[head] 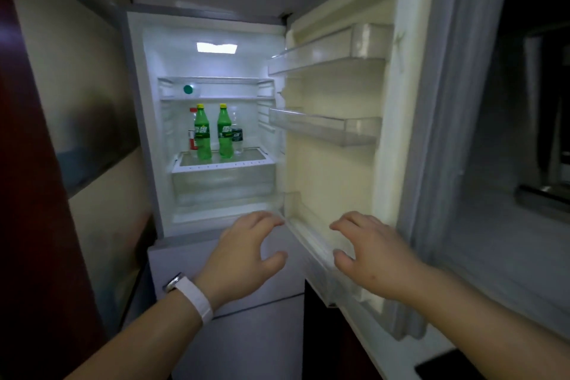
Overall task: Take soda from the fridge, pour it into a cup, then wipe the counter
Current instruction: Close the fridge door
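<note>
While the fridge (212,120) stands with its door (336,139) swung wide, the first step, fetching the soda, is judged to be in hand; both hands are held spread and empty, the left hand (243,253) and right hand (374,251) below the opening; two green soda bottles (212,133) are seen upright on the lower shelf (222,163), well apart from the hands; a forward reach and a firm wrap round one bottle are called for next.

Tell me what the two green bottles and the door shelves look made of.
Green bottles: likely glossy translucent plastic, since light glows through the green. Door shelves: clear, smooth, hard plastic by the look; the door lining shows through their fronts.
</note>
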The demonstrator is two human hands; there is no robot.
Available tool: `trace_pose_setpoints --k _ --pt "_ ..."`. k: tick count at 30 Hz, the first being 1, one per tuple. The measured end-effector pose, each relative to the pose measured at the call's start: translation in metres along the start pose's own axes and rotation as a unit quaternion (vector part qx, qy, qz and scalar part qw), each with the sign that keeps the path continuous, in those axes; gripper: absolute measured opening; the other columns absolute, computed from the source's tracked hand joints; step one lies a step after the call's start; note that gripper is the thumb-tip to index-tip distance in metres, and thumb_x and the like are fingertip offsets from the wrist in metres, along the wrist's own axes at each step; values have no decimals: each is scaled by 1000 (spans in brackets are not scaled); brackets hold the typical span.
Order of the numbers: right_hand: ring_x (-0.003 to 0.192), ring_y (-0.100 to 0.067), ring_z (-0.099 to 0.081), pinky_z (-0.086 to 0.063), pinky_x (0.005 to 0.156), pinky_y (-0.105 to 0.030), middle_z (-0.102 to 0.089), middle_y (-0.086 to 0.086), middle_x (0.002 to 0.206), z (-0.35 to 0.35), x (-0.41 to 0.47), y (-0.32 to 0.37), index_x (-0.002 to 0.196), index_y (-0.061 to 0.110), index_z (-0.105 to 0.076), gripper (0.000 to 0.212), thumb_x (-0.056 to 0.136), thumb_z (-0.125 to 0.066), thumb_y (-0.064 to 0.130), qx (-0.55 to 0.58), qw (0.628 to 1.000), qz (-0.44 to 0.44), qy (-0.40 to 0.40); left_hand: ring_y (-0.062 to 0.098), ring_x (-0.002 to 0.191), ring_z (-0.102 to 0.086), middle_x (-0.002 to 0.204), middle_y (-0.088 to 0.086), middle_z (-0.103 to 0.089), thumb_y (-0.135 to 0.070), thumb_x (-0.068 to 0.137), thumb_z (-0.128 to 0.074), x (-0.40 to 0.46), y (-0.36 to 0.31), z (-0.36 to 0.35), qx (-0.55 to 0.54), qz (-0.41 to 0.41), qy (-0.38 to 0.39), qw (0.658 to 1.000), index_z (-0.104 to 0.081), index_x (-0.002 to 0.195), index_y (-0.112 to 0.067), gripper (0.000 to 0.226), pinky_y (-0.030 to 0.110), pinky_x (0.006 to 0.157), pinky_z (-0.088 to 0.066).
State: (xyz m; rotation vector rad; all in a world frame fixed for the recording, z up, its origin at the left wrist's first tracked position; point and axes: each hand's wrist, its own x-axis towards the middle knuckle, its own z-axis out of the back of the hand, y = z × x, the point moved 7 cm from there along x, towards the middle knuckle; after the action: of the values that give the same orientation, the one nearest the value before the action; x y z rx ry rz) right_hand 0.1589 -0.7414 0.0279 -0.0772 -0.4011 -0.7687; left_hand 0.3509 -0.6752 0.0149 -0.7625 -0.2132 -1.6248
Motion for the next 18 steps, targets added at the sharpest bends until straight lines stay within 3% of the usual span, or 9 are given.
trace_pose_setpoints --k 5,12,15,18 --pt "123 -15 -42 -39 98 -33 -44 10 134 25 -53 -56 138 29 -44 51 90 -48 47 -10 1000 -7 12 23 119 -53 133 4 -56 -45 79 -61 30 -110 -33 51 -141 -39 988 -59 124 -22 51 40 97 -45" --pt "120 -18 -43 -41 96 -35 -47 5 127 52 -116 -136 130 27 -48 50 87 -42 52 -25 999 -31 19 30 125 -51 134 12 -55 -35 76 -66 71 -235 -81 89 -255 -59 961 -61 121 -14 49 41 100 -41" --pt "120 -17 -43 -41 98 -36 -46 7 130 56 -132 -156 135 28 -46 64 80 -29 57 -10 1000 -23 19 32 134 -42 140 13 -51 -32 75 -65 80 -257 -96 155 -262 -68 950 -60 123 -15 51 46 107 -34" --pt "121 -17 -42 -40 99 -35 -47 7 131 57 -147 -176 135 26 -46 63 81 -33 55 0 1000 -15 17 33 140 -35 147 12 -46 -36 73 -58 86 -269 -115 216 -222 -50 949 -57 130 -18 60 52 110 -30"
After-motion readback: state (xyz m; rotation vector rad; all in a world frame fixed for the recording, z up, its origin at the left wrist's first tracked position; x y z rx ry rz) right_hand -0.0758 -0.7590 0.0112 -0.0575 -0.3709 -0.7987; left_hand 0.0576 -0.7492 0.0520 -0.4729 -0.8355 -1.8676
